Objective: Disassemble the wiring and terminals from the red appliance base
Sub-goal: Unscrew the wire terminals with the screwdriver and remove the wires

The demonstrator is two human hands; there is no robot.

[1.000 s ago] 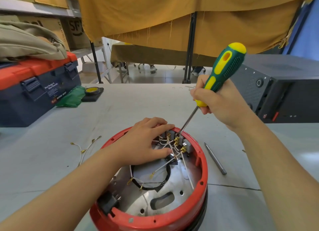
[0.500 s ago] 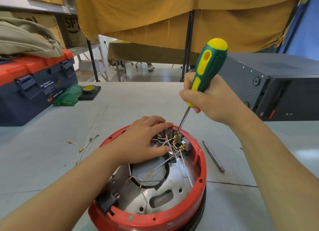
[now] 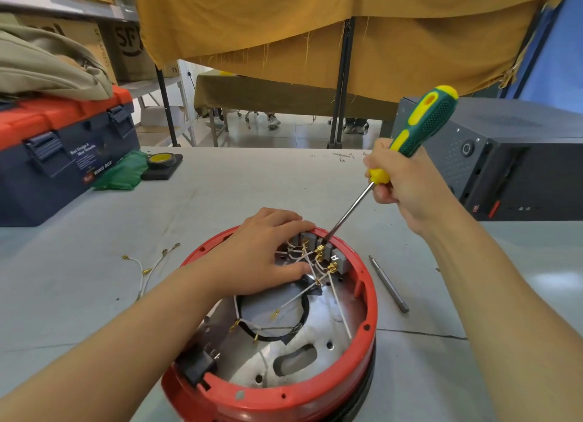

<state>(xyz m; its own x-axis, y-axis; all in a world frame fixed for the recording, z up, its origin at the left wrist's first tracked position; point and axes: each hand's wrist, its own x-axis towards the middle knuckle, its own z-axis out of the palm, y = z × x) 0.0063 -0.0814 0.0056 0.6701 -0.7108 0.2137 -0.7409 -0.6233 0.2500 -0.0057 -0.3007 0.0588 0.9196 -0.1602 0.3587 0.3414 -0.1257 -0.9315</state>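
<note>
**A:** Log entry. My right hand [image 3: 407, 182] is wrapped around the screwdriver [image 3: 413, 134] low on its green-and-yellow handle, shaft slanting down and left. The tip sits at the brass terminals [image 3: 321, 254] on the grey block at the far inner wall of the red appliance base [image 3: 369, 298]. My left hand [image 3: 265, 254] lies over the far left rim, fingers spread and fairly flat, pressing down on the base and wiring; it grips nothing that I can see.

**B:** Where is the base in the picture?

**A:** Lower centre, on the grey bench [image 3: 220, 194], open side up. White wires [image 3: 339, 305] still run from the terminals across the metal floor.

**B:** Is the tip seated?

**A:** Cannot tell; too small. My judgement: get the blade square to the screw or tab before loading it, push along the shaft, turn slowly. Keep the left fingertips clear of the tip, since a slip would travel toward them.

**B:** Surroundings?

**A:** A loose driver bit [image 3: 389, 284] lies just right of the base. Detached wires with gold ends [image 3: 148, 267] lie to its left. Toolbox [image 3: 63, 150] and tape roll [image 3: 161, 160] at upper left, a dark equipment case [image 3: 520, 166] at right.
</note>
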